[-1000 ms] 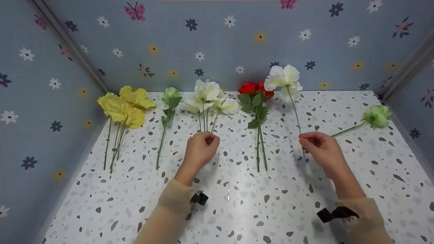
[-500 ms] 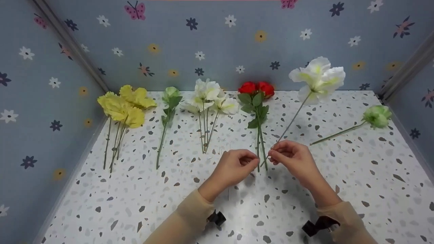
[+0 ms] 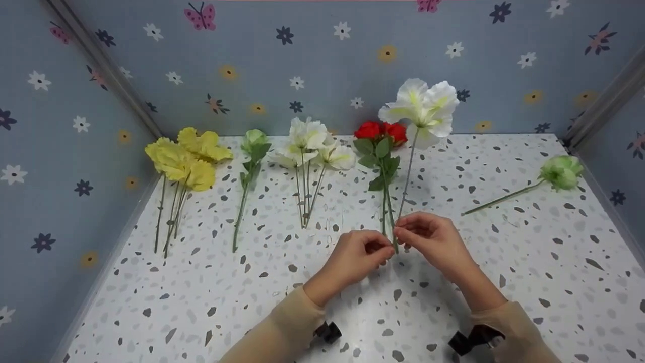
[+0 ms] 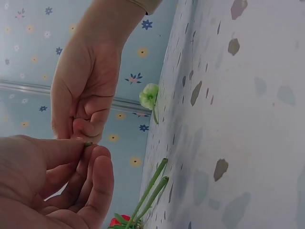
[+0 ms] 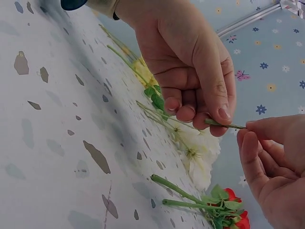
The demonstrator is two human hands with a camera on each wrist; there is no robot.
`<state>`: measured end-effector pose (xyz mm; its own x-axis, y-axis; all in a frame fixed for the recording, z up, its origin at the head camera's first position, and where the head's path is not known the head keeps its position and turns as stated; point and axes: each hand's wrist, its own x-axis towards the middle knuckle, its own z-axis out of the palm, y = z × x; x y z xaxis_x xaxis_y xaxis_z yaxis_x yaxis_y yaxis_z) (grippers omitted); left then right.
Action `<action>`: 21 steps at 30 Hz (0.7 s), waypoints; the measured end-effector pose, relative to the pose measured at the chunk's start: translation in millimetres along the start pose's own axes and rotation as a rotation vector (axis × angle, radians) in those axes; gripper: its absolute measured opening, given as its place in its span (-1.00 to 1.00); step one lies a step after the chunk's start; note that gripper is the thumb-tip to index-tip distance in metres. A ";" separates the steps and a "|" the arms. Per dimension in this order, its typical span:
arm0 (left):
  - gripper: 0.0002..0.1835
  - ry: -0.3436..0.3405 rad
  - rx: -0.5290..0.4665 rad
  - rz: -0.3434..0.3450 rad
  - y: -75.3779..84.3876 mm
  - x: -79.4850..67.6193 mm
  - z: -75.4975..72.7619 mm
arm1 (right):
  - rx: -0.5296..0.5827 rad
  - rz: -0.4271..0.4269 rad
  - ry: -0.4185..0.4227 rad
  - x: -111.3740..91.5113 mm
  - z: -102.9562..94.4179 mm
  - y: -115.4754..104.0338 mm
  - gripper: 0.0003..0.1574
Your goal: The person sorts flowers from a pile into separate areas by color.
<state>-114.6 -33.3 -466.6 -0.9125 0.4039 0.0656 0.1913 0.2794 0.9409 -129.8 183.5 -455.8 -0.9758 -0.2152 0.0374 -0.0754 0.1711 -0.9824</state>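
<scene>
Both hands hold one long-stemmed white artificial flower (image 3: 423,108), raised above the table with its bloom up and leaning slightly right. In the head view my right hand (image 3: 437,241) pinches its thin stem low down. Beside it, my left hand (image 3: 355,258) pinches the stem's bottom end between thumb and fingers. That green stem end (image 5: 224,124) shows between the two hands in the right wrist view. Behind and below the hands lie two red roses (image 3: 380,132) with green leaves, their stems partly covered by the hands in the head view.
On the speckled white table (image 3: 201,312) lie yellow flowers (image 3: 184,159), a pale green flower (image 3: 253,143), a group of white flowers (image 3: 307,141), and another green flower (image 3: 560,173) at the right. Patterned blue panels (image 3: 322,65) close off the back and sides.
My left hand has moved right, away from the group of white flowers, to the held stem's end. My right hand has come left; the bloom swung right, then back left and more upright.
</scene>
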 end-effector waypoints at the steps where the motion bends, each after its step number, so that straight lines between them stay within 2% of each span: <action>1: -0.94 -0.008 0.001 0.000 -0.2 0.0 0.5 | -0.007 -0.006 0.003 -0.1 -0.1 -0.8 -0.79; 9: -0.96 -0.107 0.034 0.000 -2.7 -0.3 4.9 | -0.001 -0.042 0.072 -0.6 -2.4 -5.7 -0.77; 16: -0.89 -0.094 0.039 0.029 -3.5 -0.3 6.3 | 0.047 -0.052 0.076 -1.4 -2.1 -8.5 -0.82; 21: -0.84 -0.083 -0.014 0.027 -2.0 0.1 7.4 | 0.047 -0.057 0.074 -2.0 -1.9 -10.2 -0.83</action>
<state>-112.4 -27.4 -471.0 -0.8736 0.4824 0.0636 0.2096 0.2552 0.9439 -127.5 184.0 -445.5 -0.9828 -0.1515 0.1053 -0.1232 0.1146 -0.9857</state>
